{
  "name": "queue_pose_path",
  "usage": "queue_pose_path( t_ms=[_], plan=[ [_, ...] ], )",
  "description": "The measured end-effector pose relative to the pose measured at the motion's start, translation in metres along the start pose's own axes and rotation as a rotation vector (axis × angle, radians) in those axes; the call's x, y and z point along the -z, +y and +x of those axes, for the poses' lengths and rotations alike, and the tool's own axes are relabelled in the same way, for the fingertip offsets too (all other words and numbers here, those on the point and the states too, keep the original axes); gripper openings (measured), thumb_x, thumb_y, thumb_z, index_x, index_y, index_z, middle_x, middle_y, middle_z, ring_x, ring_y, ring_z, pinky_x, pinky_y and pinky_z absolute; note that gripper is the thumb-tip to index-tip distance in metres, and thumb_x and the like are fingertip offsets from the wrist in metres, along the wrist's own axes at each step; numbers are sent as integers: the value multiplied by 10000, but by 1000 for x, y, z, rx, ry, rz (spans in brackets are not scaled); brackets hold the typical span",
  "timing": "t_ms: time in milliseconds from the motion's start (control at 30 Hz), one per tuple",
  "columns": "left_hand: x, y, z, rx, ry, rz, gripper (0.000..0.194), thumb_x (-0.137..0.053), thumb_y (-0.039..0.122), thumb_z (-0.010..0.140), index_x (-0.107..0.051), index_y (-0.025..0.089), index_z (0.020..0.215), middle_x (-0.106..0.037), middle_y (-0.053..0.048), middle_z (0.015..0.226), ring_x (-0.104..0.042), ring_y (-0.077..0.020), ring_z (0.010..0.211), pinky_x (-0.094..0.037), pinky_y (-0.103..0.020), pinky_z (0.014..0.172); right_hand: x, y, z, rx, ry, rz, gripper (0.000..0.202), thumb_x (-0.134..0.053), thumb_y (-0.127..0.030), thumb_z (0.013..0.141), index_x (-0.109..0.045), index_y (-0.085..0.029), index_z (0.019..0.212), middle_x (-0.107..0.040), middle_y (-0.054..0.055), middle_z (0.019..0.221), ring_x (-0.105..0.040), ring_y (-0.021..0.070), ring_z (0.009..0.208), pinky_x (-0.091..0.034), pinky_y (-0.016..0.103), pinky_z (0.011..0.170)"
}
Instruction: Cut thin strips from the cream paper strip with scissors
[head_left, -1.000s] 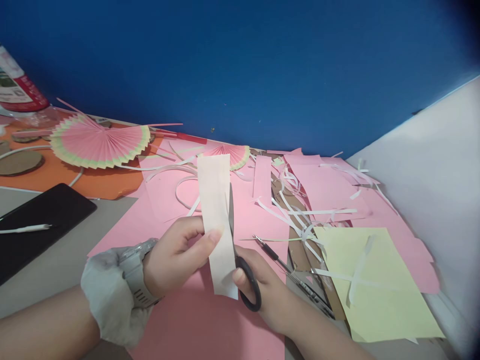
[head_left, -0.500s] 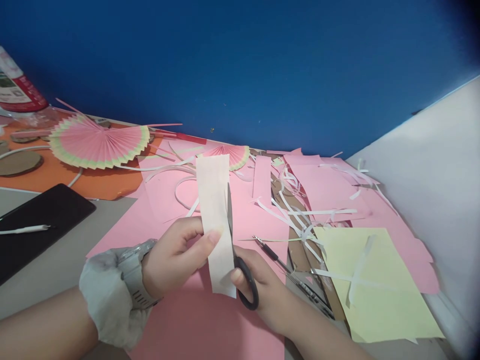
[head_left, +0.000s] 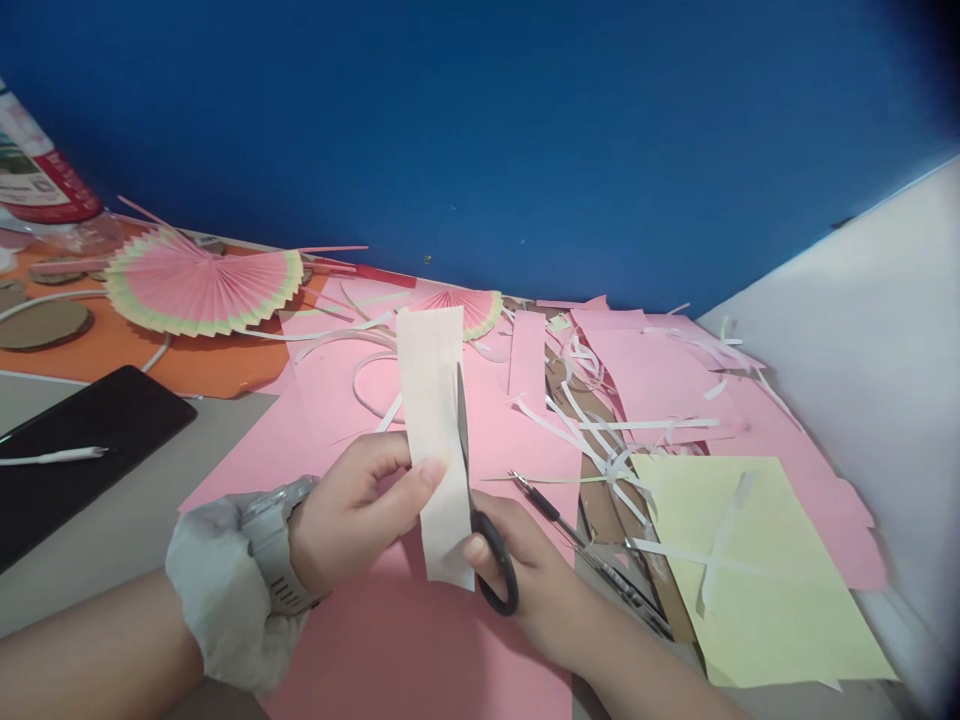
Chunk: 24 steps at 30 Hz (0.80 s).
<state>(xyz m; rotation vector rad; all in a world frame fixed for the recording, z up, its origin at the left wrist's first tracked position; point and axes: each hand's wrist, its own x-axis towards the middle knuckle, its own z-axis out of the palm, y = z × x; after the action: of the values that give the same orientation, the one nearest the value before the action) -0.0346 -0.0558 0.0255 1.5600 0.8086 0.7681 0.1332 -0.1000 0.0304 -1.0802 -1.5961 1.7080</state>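
Observation:
My left hand [head_left: 375, 505] pinches a pale strip of paper [head_left: 433, 400] by its left edge, thumb on the near face. The strip stands nearly upright above a large pink sheet [head_left: 420, 640]. In my right hand [head_left: 525, 570] is a pair of scissors [head_left: 495, 565] with black handles, two fingers and thumb about the loops. Their blades point upward along the strip's right edge, where the paper is partly slit. One blade is mostly hidden behind the paper. A grey watch and a pale cloth scrunchie circle my left wrist.
Pleated pink paper fans [head_left: 206, 285] lie at the back left on orange paper [head_left: 217, 370], near a bottle [head_left: 45, 165]. A black phone [head_left: 97, 440] lies left. Pens [head_left: 540, 495], white paper strips [head_left: 592, 430] and a yellow-green sheet [head_left: 750, 630] lie right. A blue wall [head_left: 480, 130] stands behind.
The view has shifted slightly, so everything sits a little further right. Both hands keep their holds on the paper strip and the scissors; the blades look nearly unchanged.

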Motion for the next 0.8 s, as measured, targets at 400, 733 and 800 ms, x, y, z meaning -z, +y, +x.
queue_pose_path(
  t_ms=[400,733,800],
  plan=[
    [3,-1,-3,-92,-2,-33,222,-426,308,845,-543,145,747,-513,6,685,-451,-108,607,-406,-212,566,-3,4,1,-40,-17,81,378,-438,-538,854,-462,-172,764,-335,-25,671,-306,133,631,-268,242,572],
    [2,-5,-3,-37,304,-29,268,-392,325,890,-512,177,701,-471,26,619,-418,-100,544,-374,-212,497,-4,5,1,-63,-35,75,419,-434,-585,833,-407,-183,719,-294,-38,651,-250,117,588,-237,232,528],
    [2,-3,-3,-53,301,0,265,-396,312,888,-501,177,686,-475,28,614,-400,-92,522,-358,-208,480,-4,6,0,-70,-38,71,424,-432,-589,832,-405,-183,714,-287,-38,646,-245,117,590,-236,233,524]
  ],
)
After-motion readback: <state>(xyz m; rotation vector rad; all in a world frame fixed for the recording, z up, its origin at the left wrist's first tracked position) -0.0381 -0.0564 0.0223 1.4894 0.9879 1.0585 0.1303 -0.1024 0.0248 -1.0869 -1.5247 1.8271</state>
